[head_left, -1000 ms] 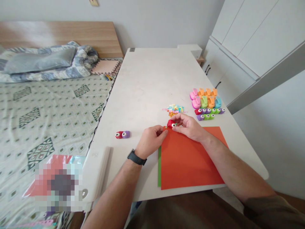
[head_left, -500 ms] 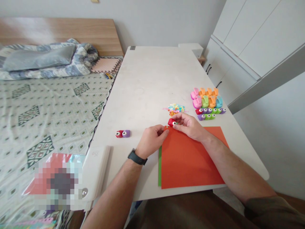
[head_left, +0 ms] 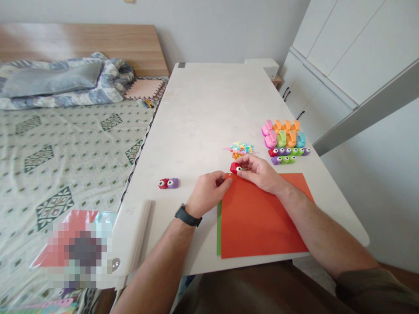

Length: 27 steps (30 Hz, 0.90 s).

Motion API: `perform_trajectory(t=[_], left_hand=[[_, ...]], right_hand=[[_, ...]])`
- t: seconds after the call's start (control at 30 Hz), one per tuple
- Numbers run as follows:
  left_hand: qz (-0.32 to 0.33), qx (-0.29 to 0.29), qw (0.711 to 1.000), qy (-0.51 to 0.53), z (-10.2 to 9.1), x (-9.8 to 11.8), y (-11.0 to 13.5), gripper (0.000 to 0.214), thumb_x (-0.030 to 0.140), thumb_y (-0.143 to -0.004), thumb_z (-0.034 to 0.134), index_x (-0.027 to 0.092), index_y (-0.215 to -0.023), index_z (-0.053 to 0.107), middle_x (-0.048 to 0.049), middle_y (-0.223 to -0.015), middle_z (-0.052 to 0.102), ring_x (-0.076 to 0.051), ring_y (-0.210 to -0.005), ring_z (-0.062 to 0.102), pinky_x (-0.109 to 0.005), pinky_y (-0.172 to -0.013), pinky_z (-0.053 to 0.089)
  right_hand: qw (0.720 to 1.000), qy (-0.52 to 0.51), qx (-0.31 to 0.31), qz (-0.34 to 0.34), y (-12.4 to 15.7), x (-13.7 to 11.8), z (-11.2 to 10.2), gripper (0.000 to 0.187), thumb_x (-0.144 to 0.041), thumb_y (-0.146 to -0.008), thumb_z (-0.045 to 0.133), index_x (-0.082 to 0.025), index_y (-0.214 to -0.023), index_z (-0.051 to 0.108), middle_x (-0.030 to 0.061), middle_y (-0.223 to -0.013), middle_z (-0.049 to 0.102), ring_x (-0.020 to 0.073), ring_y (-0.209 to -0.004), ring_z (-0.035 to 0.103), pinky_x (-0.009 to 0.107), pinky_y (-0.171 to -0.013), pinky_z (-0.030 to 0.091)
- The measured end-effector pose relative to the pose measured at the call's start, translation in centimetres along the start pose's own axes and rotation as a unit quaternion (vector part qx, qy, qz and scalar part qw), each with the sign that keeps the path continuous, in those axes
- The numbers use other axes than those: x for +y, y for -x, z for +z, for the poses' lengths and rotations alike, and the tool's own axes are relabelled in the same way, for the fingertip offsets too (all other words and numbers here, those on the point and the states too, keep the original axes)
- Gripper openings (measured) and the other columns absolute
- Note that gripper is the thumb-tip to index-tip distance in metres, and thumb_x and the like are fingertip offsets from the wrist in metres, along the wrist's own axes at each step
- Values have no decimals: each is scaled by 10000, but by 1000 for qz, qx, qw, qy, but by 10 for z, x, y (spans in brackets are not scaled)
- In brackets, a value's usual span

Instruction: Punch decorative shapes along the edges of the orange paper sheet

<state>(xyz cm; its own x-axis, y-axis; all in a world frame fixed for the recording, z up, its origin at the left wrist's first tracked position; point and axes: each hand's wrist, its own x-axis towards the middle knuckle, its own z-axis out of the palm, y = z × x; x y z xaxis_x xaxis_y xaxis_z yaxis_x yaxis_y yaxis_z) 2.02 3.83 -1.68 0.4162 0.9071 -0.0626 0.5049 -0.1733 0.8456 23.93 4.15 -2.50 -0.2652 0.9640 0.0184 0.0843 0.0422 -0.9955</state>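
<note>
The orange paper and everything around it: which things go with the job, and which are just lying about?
With the job:
orange paper, pinched by the left hand
red punch, held in the right hand
green paper, under the orange one
probably the colourful cut-outs and other punches

Just lying about:
pillow and pink mat, on the bed

Grey wall (head_left: 209, 30), wooden headboard (head_left: 81, 41), white cabinets (head_left: 353, 52)

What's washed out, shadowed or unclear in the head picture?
Head view: glare pales the left of the headboard; shadow right of the white case; blocky pixels cover part of the bed; red punch in the right hand, its mark too small to read.
</note>
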Motion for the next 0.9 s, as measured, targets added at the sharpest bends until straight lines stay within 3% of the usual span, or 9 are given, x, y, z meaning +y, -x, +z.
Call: perform_trajectory(t=[0.63, 0.9], left_hand=[[-16, -2, 1000, 3, 0, -2, -1, 349, 452, -956, 537, 168, -847, 709, -2, -714, 662, -126, -625, 507, -259, -569, 334], [-15, 4, 1000, 3, 0, 0, 0, 350, 449, -952, 544, 165, -852, 720, -8, -715, 676, -132, -628, 526, -256, -570, 337]], right_hand=[[1000, -1, -9, 5, 2, -5, -1, 319, -299, -872, 757, -196, -1145, 628, 84, -1139, 702, 201, -1029, 666, 387, -956, 514], [999, 29, -17, -26, 3, 1, -4, 327, -264, -877, 742, -204, -1177, 626, 75, -1140, 698, 199, -1025, 652, 375, -947, 505]])
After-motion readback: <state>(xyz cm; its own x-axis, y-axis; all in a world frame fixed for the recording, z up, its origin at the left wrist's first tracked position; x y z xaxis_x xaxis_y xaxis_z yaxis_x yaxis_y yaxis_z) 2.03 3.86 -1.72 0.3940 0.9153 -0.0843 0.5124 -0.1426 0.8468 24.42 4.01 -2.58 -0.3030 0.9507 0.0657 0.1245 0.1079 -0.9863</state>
